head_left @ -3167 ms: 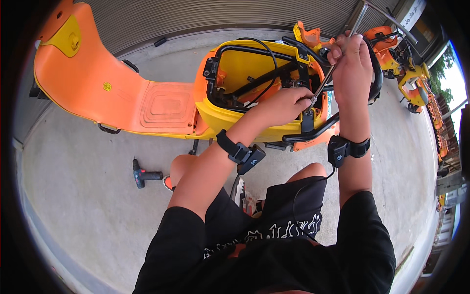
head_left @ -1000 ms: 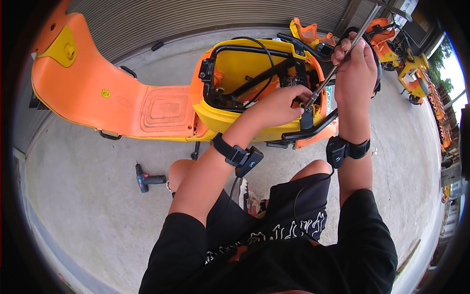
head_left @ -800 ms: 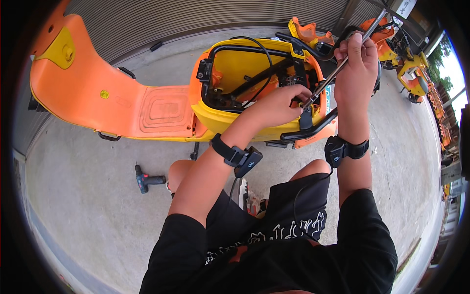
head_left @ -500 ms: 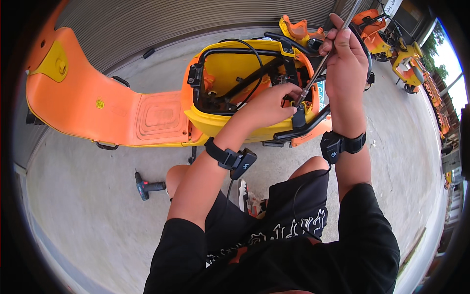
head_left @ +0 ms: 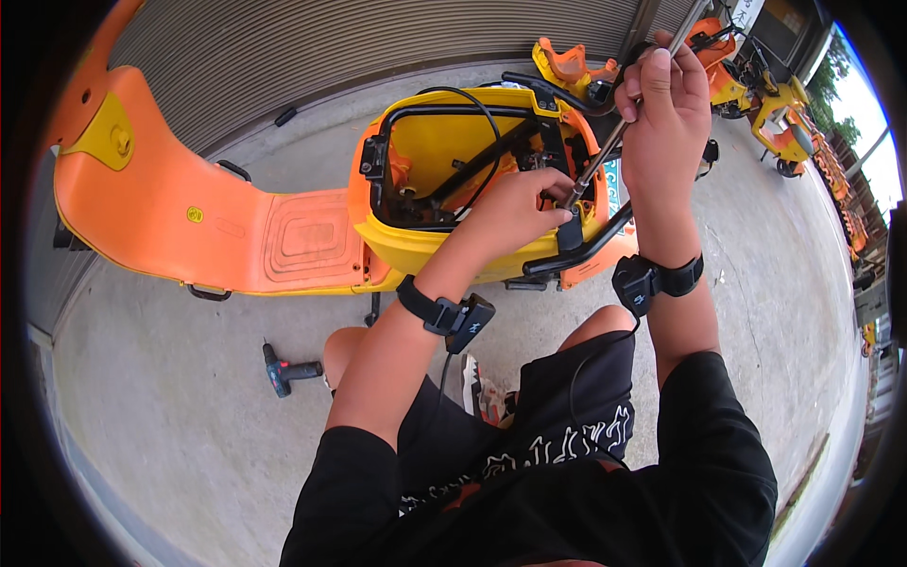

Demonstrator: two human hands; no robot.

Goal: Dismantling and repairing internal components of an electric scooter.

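Observation:
An orange-and-yellow scooter [head_left: 312,236] stands in front of me, its rear body uncovered into an open yellow bay [head_left: 425,142] with black frame tubes and a cable. A long metal socket wrench [head_left: 605,151] slants from the bay's right rim up past the top right. My right hand [head_left: 666,109] is closed round its upper shaft, thumb and fingers pinching it. My left hand [head_left: 515,213] pinches the wrench's lower end beside a black bracket [head_left: 570,234] on the rim. The fastener under the socket is hidden by my fingers.
A cordless drill [head_left: 288,370] lies on the concrete floor left of my knee. A black grab rail [head_left: 590,248] juts from the scooter's near right side. Orange-yellow body panels [head_left: 567,64] rest behind, by the ribbed shutter [head_left: 331,47]. More scooters [head_left: 784,128] stand at far right.
The fingers of my right hand have shifted round the wrench shaft, which leans slightly further right. My left hand stays at its lower end. The whole view has tilted a little.

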